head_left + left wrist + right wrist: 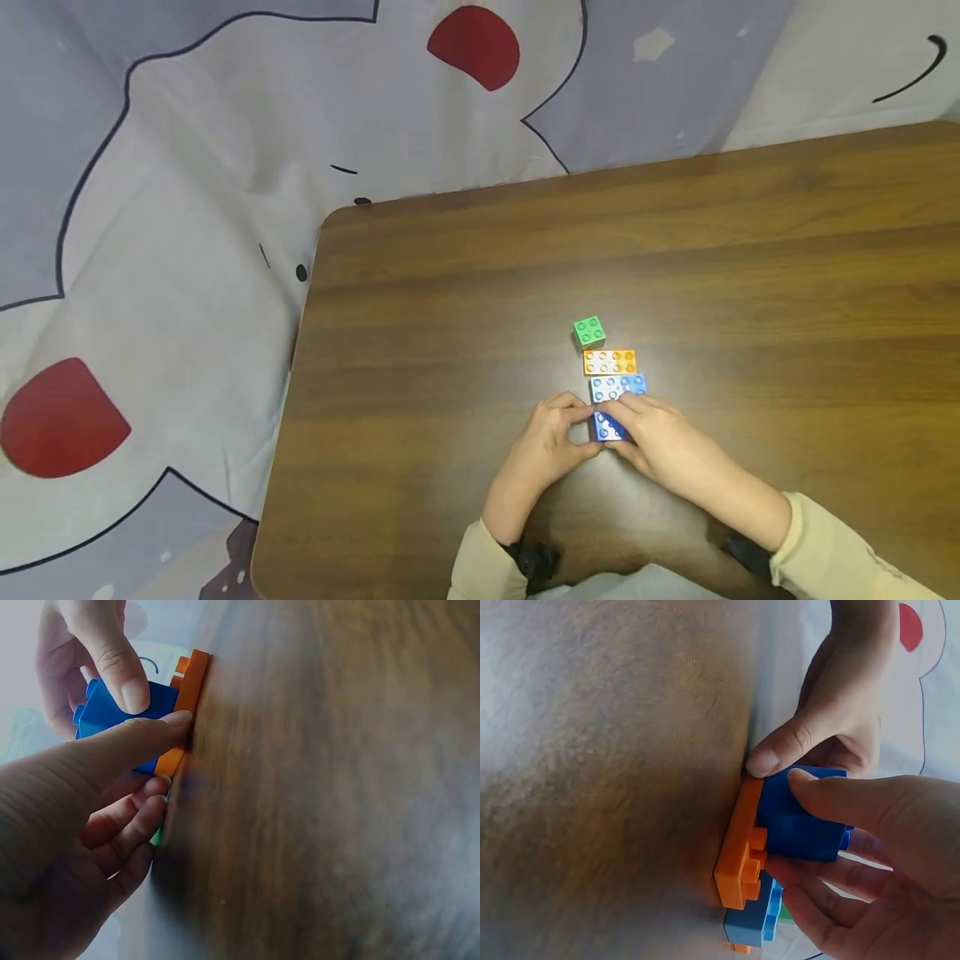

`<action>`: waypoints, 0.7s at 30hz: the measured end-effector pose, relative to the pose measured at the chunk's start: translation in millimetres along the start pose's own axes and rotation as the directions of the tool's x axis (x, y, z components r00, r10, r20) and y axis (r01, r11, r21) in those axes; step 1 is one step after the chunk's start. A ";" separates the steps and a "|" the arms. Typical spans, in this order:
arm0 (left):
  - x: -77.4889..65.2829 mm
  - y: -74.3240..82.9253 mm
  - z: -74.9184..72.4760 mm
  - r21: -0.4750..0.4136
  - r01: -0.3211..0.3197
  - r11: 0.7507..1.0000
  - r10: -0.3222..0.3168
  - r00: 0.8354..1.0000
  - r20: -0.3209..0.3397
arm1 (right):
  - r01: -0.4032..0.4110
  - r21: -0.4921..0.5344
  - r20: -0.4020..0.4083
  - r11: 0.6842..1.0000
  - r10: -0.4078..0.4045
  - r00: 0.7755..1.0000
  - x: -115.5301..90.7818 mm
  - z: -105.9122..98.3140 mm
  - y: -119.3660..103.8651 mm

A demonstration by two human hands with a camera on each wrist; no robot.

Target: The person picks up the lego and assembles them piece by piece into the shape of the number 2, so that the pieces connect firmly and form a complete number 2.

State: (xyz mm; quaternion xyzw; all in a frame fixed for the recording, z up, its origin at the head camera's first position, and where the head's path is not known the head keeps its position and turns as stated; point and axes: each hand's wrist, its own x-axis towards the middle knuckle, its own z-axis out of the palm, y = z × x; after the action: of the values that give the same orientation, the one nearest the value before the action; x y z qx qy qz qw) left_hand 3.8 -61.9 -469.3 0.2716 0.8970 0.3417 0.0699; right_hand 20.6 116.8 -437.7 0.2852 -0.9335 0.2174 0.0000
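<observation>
A dark blue building brick point(609, 429) sits on the left part of an orange brick point(739, 859), whose studs show beyond it in the right wrist view. My left hand point(546, 443) pinches the orange brick's left end, its thumb on the near side. My right hand point(671, 440) holds the blue brick between thumb and fingers. Just beyond lies a light blue brick point(617, 387), partly covered by the right fingers. Behind that come another orange brick point(610, 362) and a small green brick point(589, 332), lined up away from me.
All of it rests on a brown wooden table point(450, 292). The table's left edge and far edge meet a patterned cloth point(202, 183) in white, grey-blue and red.
</observation>
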 end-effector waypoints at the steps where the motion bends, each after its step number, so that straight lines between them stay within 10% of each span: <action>1: -0.1 0.6 0.1 0.002 -0.002 1.000 0.002 1.000 0.003 | -0.005 0.002 0.003 1.000 0.005 1.000 -0.4 -0.3 0.1; 21: -6.8 6.9 -8.5 0.000 0.027 1.000 -0.027 0.998 0.062 | 0.003 -0.060 0.000 0.998 -0.003 1.000 -4.9 -5.9 1.8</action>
State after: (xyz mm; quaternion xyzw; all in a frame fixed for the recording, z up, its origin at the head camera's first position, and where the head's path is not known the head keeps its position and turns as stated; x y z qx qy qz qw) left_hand 9.9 -66.1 -458.8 0.2698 0.8979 0.3324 0.1026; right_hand 23.0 123.2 -433.7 0.2864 -0.9392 0.1891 0.0091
